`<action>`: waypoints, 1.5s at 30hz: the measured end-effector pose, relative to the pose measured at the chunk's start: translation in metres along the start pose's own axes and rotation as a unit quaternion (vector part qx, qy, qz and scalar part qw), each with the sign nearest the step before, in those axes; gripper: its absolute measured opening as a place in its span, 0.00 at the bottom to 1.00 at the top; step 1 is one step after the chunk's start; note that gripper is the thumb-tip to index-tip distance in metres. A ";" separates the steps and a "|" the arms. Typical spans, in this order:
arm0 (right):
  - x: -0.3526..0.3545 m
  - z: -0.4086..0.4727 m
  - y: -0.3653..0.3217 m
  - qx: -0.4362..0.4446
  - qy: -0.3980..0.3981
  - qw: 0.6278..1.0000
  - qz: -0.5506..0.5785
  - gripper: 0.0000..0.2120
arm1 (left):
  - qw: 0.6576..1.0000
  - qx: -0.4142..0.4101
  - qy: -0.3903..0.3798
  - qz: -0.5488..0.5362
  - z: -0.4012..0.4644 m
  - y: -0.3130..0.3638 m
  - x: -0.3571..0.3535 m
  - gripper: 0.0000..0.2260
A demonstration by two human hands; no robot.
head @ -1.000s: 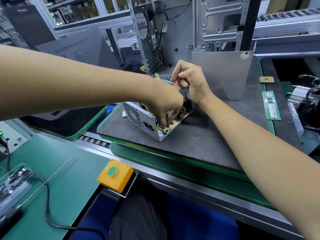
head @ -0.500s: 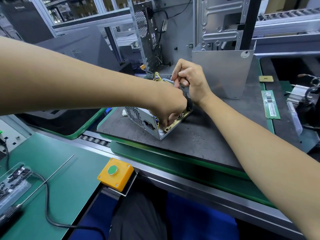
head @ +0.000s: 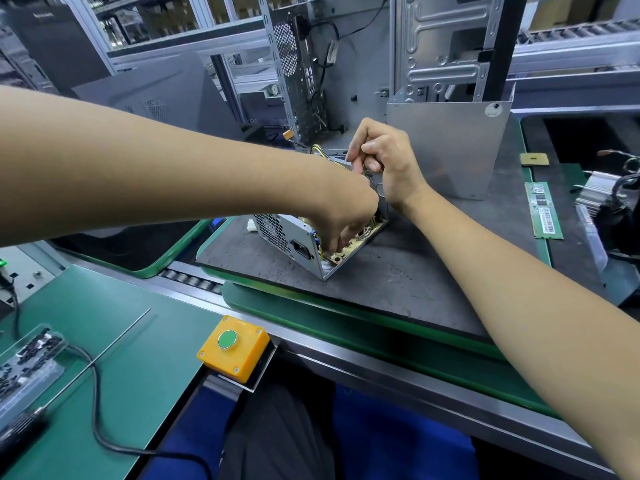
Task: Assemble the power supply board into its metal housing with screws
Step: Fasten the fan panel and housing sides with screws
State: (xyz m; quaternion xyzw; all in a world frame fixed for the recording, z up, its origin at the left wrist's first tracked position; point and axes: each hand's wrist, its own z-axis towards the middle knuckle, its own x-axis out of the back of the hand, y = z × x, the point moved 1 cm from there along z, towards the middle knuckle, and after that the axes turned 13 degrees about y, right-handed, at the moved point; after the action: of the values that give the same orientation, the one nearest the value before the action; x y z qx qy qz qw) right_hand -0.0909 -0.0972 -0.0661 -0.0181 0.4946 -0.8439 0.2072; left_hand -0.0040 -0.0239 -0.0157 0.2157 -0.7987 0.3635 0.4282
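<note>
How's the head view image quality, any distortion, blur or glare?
Head view: wide-angle bend in both forearms and the conveyor rail; even overhead light, soft shadows; left hand hides the board; screw tray at the corner slightly smeared; no strong glare.

Layout around the metal housing, as I see it from the head camera.
I take the metal housing [head: 294,242] as reference: it sits on the work mat [head: 398,282], with the power supply board [head: 349,251] inside it at its open right side. My left hand [head: 343,220] reaches into the housing over the board; my right hand [head: 384,164] is at its rear upper edge. Behind and right of the housing, a folded metal cover [head: 446,150] stands on the mat. Far right lies a memory module [head: 543,211]. In front and left sit the push-button box [head: 233,348] and, further left, a screw tray [head: 27,362].
</note>
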 end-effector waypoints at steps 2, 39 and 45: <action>0.000 -0.001 -0.001 -0.005 0.001 1.000 0.007 0.12 | 1.000 0.001 -0.003 0.011 0.001 0.001 0.001 0.07; 0.000 0.003 0.003 0.003 0.019 0.999 -0.038 0.09 | 0.955 0.039 0.192 -0.224 -0.104 -0.074 -0.083 0.32; 0.011 0.014 -0.019 0.058 0.063 0.994 -0.062 0.08 | 0.953 0.038 0.216 -0.211 -0.104 -0.073 -0.089 0.19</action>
State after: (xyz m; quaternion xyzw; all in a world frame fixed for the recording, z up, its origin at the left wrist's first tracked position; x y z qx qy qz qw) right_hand -0.1038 -0.1042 -0.0445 0.0163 0.4551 -0.8816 0.1242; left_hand 0.1467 0.0114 -0.0229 0.3113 -0.6090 0.3329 0.6491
